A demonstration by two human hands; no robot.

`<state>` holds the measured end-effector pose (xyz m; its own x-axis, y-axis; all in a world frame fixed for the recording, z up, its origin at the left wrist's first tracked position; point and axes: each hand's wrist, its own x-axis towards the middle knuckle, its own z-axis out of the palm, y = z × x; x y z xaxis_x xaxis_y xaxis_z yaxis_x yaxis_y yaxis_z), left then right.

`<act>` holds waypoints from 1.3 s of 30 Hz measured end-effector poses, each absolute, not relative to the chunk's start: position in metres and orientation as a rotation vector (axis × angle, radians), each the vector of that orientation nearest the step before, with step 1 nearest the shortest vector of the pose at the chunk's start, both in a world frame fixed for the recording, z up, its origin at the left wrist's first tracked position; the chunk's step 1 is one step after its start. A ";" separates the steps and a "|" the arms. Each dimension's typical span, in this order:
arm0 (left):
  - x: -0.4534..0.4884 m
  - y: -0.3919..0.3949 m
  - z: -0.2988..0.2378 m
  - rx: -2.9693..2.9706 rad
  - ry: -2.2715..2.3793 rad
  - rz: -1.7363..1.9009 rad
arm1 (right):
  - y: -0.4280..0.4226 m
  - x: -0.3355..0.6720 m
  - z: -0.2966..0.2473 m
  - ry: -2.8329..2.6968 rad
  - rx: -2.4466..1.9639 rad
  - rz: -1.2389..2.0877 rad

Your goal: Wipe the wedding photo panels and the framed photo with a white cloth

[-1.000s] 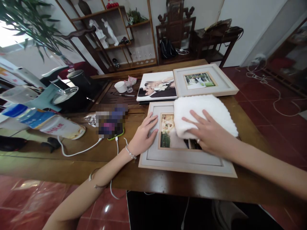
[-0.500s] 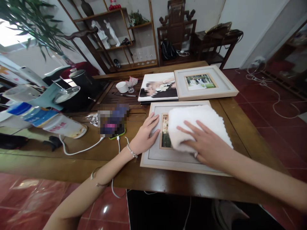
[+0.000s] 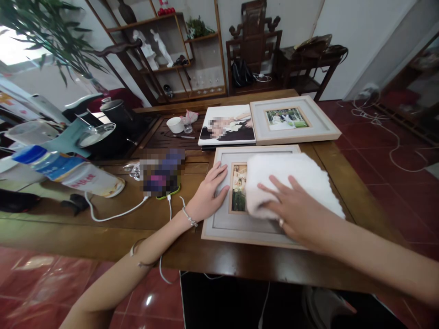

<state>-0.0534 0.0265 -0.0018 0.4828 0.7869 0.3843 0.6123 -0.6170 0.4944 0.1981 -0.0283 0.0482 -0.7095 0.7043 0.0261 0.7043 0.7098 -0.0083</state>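
A light wood picture frame (image 3: 219, 230) with a grey mat lies flat on the table. My left hand (image 3: 209, 194) rests on its left edge, fingers stretched out and holding nothing. On the frame's right part lies a fluffy white cloth (image 3: 302, 178), hanging over the right edge. My right hand (image 3: 302, 212) holds the cloth down against the frame, its upper fingers spread on top and its lower fingers bent at the cloth's near edge. Left of the cloth, part of a small photo (image 3: 238, 196) shows; the rest is covered.
Behind lie a second picture frame (image 3: 327, 119) and a white-edged photo panel (image 3: 222, 123). To the left are a plugged-in phone (image 3: 161, 176), partly blurred out, a tipped plastic bottle (image 3: 85, 178), a white cup (image 3: 174, 124) and a dark kettle (image 3: 116, 114). White cables cross the near table edge.
My right hand and the white cloth have slid slightly right, uncovering a little more of the small photo. My left hand stays on the frame's edge.
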 end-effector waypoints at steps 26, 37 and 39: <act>-0.055 0.028 -0.001 2.434 1.159 0.863 | 0.030 0.198 0.039 -2.819 -1.205 -0.044; -0.054 0.028 -0.002 2.450 1.169 0.843 | -0.089 0.186 0.044 -2.768 -0.970 0.410; -0.054 0.028 -0.002 2.466 1.159 0.832 | -0.077 0.187 0.042 -2.778 -0.979 0.371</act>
<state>-0.0542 0.0283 -0.0018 0.5091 0.7733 0.3779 0.6050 -0.6338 0.4820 0.1874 -0.0772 0.0423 -0.7693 0.6340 0.0790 0.5911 0.7531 -0.2890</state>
